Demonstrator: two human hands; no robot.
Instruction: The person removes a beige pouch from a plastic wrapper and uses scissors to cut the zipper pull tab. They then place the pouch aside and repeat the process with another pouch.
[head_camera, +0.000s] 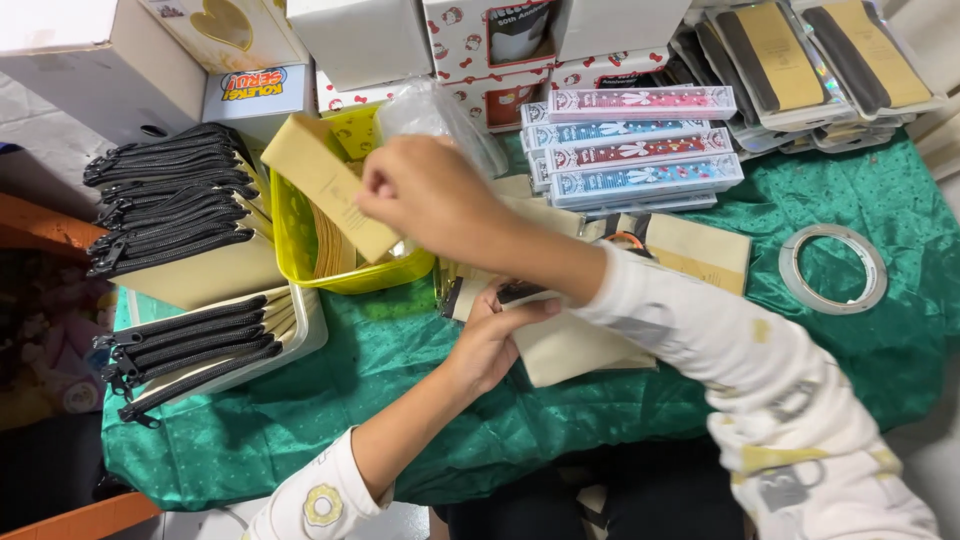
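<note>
- Right hand, head view: reaches across to the left, fingers pinched together on a tan card; card is held tilted above the yellow tub.
- Yellow tub sits on the green cloth and holds more tan cards standing on edge; the held card overlaps its rim from above.
- Left hand: fingers closed on a beige zip pouch, thumb on top near the black zipper end. Pouch lies flat on the cloth, partly hidden under the right forearm.
- Both arms wear white printed sleeves; right forearm crosses over the left hand.
- Clear plastic bag sits just behind the right hand, touching the tub area; cannot tell what is inside.
- Left of the tub: a stack of beige pouches with black zippers, fanned out. Below it, a white tray with more of the same pouches.
- Behind the right hand: 5 or so flat patterned cases stacked in pink and blue, rabbit motif.
- Top right: clear-wrapped packs with tan and dark inserts, piled overlapping.
- Right side of the cloth: a tape ring, lying flat, well apart from both hands.
- More tan cards lie flat between the cases and the right forearm.
- Back row: white cardboard boxes, some printed.
</note>
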